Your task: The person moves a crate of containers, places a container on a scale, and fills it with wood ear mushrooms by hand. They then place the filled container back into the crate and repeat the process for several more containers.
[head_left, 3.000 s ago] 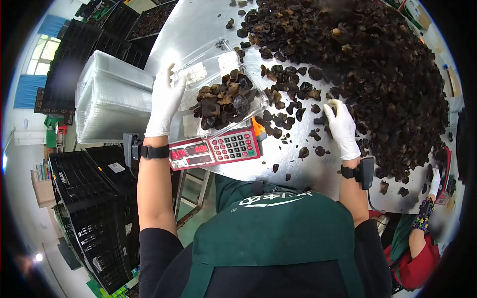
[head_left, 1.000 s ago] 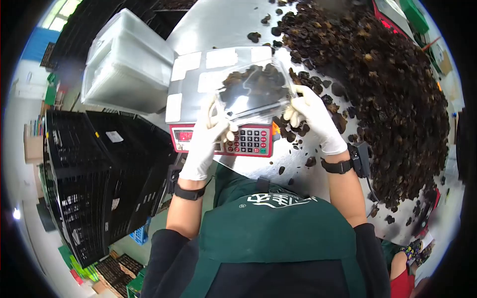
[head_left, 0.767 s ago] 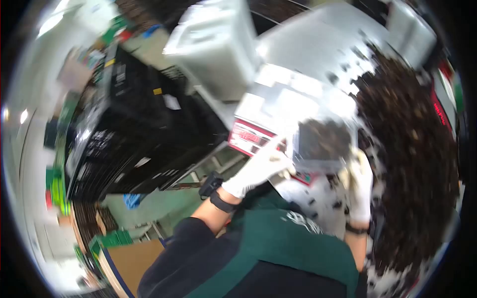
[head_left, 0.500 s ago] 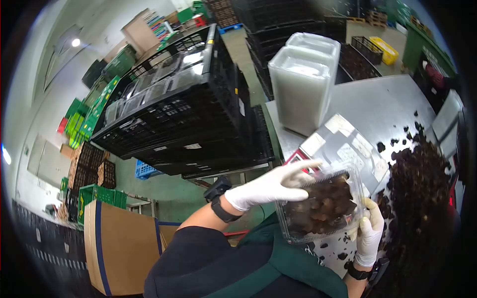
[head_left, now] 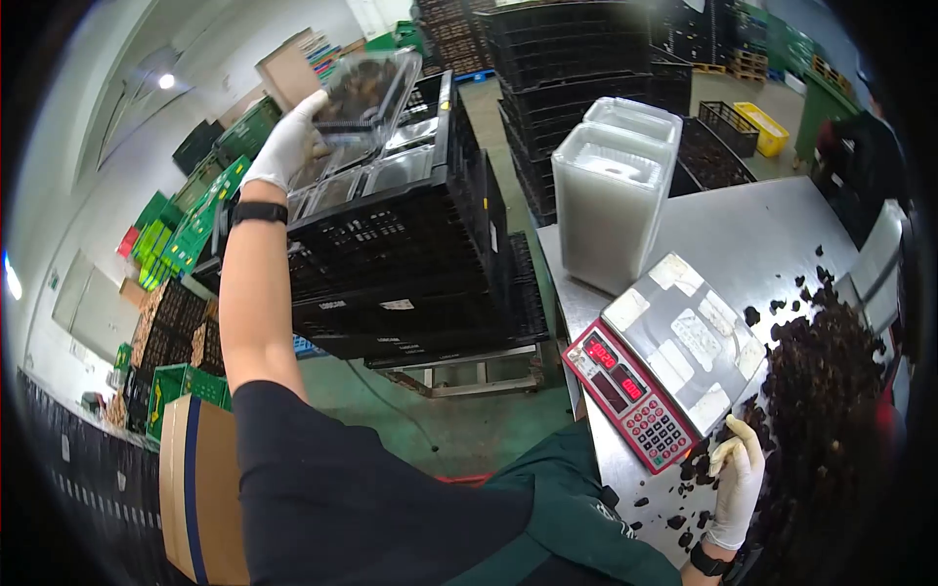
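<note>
My left hand (head_left: 285, 145), in a white glove, is stretched far out to the left and grips a closed clear plastic box of dark dried fungus (head_left: 363, 90). It holds the box over the top black crate (head_left: 391, 210), which has several similar boxes in it. My right hand (head_left: 738, 481), also gloved, rests on the steel table (head_left: 743, 225) next to the red scale (head_left: 664, 356), fingers loosely curled by scattered fungus pieces. I see nothing in it. The scale's platform is bare.
A big heap of dark fungus (head_left: 831, 391) covers the table's right side. Stacks of empty clear boxes (head_left: 611, 200) stand behind the scale. Black crates are stacked to the left, with green crates and a cardboard box (head_left: 200, 488) on the floor. A person (head_left: 860, 156) stands far right.
Both hands lifted the filled box off the scale and closed it. My left hand then carried it out over the black crate, while my right hand dropped back to the table.
</note>
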Tool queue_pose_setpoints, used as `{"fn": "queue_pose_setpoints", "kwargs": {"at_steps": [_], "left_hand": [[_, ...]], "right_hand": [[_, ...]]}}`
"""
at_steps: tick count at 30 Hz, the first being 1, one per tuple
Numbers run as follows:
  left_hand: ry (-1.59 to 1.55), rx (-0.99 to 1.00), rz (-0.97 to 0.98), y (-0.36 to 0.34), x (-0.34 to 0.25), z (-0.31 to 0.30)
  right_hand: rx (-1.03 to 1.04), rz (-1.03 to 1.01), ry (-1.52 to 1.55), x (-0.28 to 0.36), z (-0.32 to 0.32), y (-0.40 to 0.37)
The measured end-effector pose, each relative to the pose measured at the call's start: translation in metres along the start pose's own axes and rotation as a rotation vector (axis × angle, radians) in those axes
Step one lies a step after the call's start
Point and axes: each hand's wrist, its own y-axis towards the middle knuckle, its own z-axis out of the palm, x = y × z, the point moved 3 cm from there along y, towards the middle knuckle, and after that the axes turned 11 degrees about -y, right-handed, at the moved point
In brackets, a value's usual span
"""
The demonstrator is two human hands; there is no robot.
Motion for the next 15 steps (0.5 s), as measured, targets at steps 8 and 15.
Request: {"fn": "queue_pose_setpoints", "kwargs": {"at_steps": [8, 15], "left_hand": [[1.56, 0.072, 0.147, 0.092, 0.039, 0.063], [1.106, 0.833, 0.965, -0.003, 0.009, 0.32]], "right_hand": [[-0.147, 0.093, 0.081, -0.039, -0.032, -0.047], [-0.368, 0.219, 0.061, -0.065, -0.066, -0.112]]}}
